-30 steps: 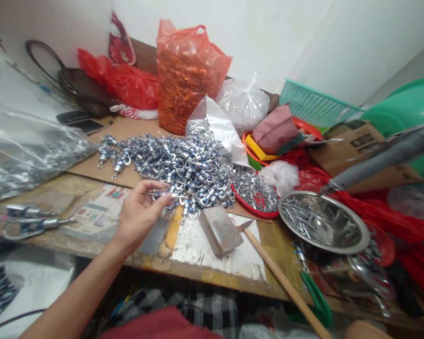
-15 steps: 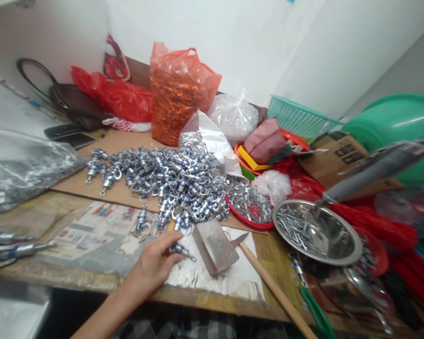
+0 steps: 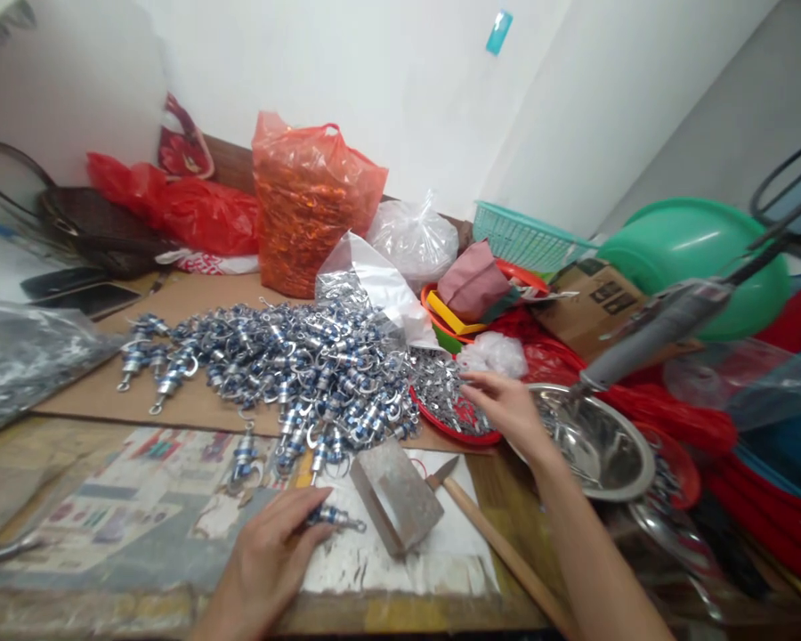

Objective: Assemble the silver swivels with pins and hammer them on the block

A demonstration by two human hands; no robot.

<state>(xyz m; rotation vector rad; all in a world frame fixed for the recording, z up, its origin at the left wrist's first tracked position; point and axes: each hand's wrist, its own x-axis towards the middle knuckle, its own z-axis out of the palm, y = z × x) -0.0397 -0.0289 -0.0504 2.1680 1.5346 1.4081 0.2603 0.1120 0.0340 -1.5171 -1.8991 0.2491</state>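
My left hand (image 3: 271,543) is closed around a small silver metal fitting (image 3: 337,516) with blue bands and a small eye at its end, held just above the white paper (image 3: 347,570). Beside it, to the right, a grey metal block (image 3: 397,494) rests on that paper. My right hand (image 3: 507,409) reaches over the red plate (image 3: 444,429) heaped with small flat metal pieces (image 3: 440,383). Its fingers are stretched out, and nothing shows between them. A large pile of similar fittings (image 3: 320,365) lies on cardboard behind the left hand.
A wooden handle (image 3: 500,543) and a knife blade (image 3: 446,472) lie right of the block. A steel bowl (image 3: 644,463) with metal pins stands under a grey-handled tool (image 3: 654,338). Behind are an orange bag (image 3: 317,205), a clear bag (image 3: 414,240) and a green basin (image 3: 694,258).
My right hand has come into view from the lower right and is now over the red plate. The left hand keeps its fitting beside the block. The view has shifted right.
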